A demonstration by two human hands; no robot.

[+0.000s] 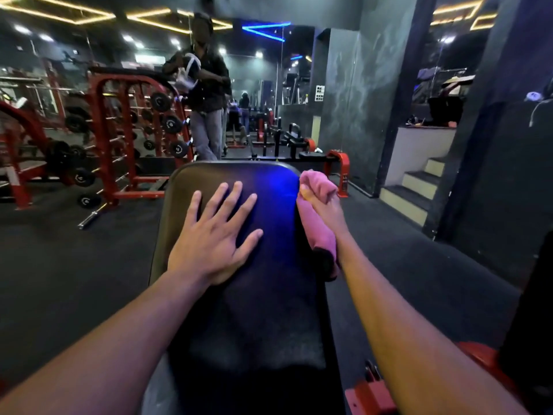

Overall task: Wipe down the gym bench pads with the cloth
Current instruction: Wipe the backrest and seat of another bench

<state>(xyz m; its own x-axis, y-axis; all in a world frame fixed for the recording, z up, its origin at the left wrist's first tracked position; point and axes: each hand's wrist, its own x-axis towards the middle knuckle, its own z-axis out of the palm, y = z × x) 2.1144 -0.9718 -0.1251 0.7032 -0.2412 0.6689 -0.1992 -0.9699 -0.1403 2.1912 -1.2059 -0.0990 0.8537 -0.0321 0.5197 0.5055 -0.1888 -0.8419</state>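
A long black bench pad (269, 310) runs away from me down the middle of the head view. My left hand (214, 235) lies flat on its upper part with the fingers spread. At the pad's right edge near the top, my right hand (324, 209) grips a bunched pink cloth (317, 226). The cloth hangs down along that side of the pad.
A red dumbbell rack (131, 139) stands at the left. A person (206, 94) stands just beyond the bench's far end. Red bench frame parts (371, 396) sit at the lower right. Steps (419, 187) rise at the right beside a dark wall.
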